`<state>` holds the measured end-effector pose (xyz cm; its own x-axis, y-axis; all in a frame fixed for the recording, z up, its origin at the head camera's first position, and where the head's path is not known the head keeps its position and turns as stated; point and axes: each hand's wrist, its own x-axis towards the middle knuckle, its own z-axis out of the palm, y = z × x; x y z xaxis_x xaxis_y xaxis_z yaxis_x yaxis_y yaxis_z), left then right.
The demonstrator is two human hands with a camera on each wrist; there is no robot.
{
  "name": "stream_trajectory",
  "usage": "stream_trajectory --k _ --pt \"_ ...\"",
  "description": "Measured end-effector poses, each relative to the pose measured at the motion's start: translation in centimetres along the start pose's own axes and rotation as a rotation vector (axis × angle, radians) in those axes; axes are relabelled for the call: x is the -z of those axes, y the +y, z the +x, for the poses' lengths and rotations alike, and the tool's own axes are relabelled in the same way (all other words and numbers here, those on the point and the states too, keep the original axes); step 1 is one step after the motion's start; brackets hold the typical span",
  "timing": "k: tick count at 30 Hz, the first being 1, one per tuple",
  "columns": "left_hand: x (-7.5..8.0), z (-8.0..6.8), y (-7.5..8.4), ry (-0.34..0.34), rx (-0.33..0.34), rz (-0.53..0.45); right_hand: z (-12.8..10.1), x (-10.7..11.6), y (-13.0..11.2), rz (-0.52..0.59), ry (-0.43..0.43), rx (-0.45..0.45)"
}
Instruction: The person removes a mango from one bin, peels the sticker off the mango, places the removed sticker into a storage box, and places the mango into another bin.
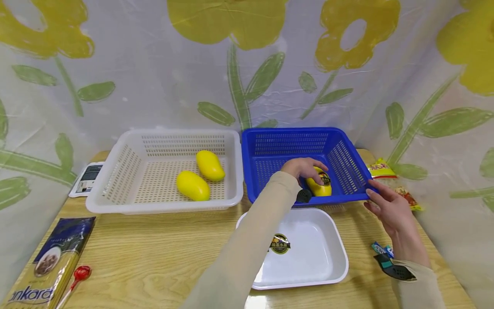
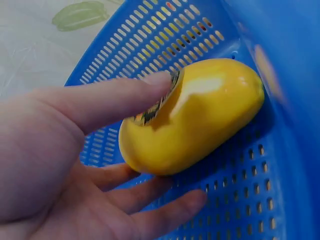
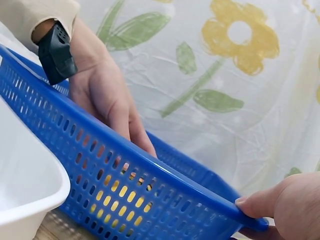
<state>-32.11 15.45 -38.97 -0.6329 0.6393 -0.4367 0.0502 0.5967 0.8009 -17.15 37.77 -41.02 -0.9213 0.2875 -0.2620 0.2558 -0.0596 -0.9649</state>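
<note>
The left hand [image 1: 305, 168] reaches into the blue basket [image 1: 270, 148] and grasps a yellow mango [image 1: 321, 185]: the thumb lies across its round sticker, the other fingers [image 2: 150, 197] curl beneath it. The mango rests on the basket floor near the front right corner. The right hand [image 1: 387, 210] pinches the basket's front right rim, thumb on top of the edge as the right wrist view shows.

Just in front of the blue basket, touching or nearly so, sits 1 white tray [image 1: 324, 257] with a round label [image 1: 280, 243] on its floor. Beside the blue basket on the left stands 1 white basket [image 1: 127, 171] holding 2 more mangoes [image 1: 210, 165], lying close together. That makes 3 mangoes and 2 baskets.

On the wooden surface [image 1: 154, 253], left of the white basket, lies a small scale [image 1: 88, 178]. Near the front left are 1 pasta packet [image 1: 54, 257] and 1 red lollipop [image 1: 81, 273]. To the right of the blue basket are 2 snack packets [image 1: 381, 168], and by the right wrist a small blue wrapper [image 1: 380, 248]. A flowered sheet [image 1: 247, 64] hangs behind it all.
</note>
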Motion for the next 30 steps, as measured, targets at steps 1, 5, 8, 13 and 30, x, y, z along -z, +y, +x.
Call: stream_trajectory --k 1,5,8,13,30 --pt "-0.06 0.02 -0.01 0.003 0.001 0.016 -0.01 -0.03 0.01 -0.008 0.002 0.000" --pt "-0.21 0.18 -0.15 0.028 0.014 0.055 -0.08 -0.08 -0.01 -0.040 0.015 0.000" --pt "-0.26 0.29 -0.25 0.058 0.022 0.046 -0.10 -0.11 -0.05 -0.051 0.020 -0.004" --pt "-0.33 0.29 -0.32 0.087 0.018 0.005 -0.08 -0.07 -0.01 -0.076 0.025 -0.012" --pt "0.33 0.50 -0.60 0.088 0.112 0.160 -0.15 -0.08 0.03 -0.089 0.026 -0.001"
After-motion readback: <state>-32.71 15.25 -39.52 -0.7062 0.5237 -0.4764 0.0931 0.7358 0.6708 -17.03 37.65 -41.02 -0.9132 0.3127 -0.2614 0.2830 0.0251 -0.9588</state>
